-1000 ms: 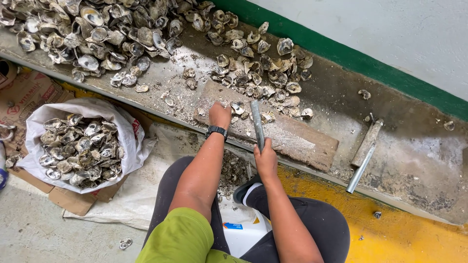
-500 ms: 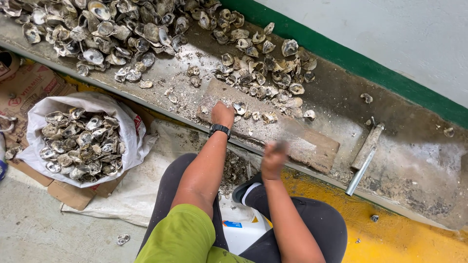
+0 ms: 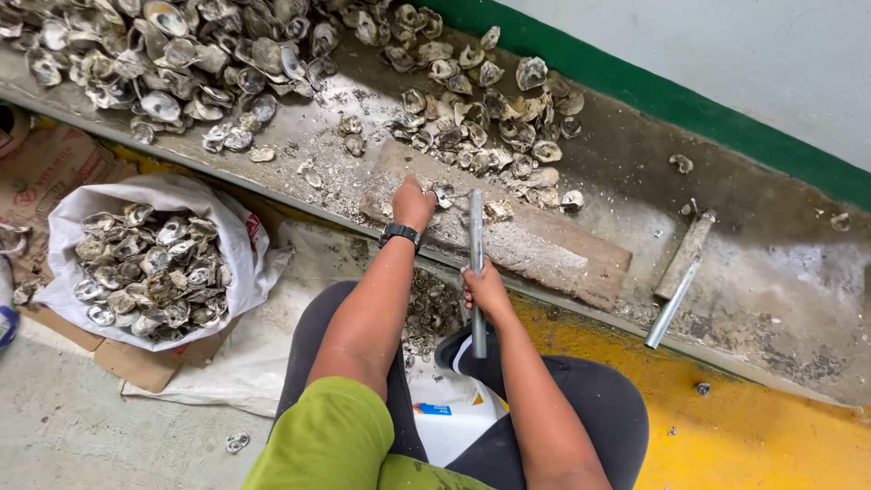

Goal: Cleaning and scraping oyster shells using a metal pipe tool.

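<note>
My left hand (image 3: 413, 203), with a black watch on the wrist, presses an oyster shell (image 3: 443, 194) onto a wooden board (image 3: 544, 247) on the concrete ledge. My right hand (image 3: 485, 289) grips a grey metal rod (image 3: 475, 231) held upright, its top end near the shell. A big pile of oyster shells (image 3: 181, 50) covers the ledge at the upper left, and a smaller heap (image 3: 490, 118) lies just beyond the board.
A white sack (image 3: 145, 263) full of shells stands on the floor at left, on cardboard (image 3: 50, 172). A second metal bar (image 3: 673, 290) leans on the ledge at right. A white bucket (image 3: 449, 417) sits between my knees. The floor at right is painted yellow (image 3: 753, 436).
My right hand swung the rod down onto the board in a blur and has raised it upright again. My left hand has stayed on the shell.
</note>
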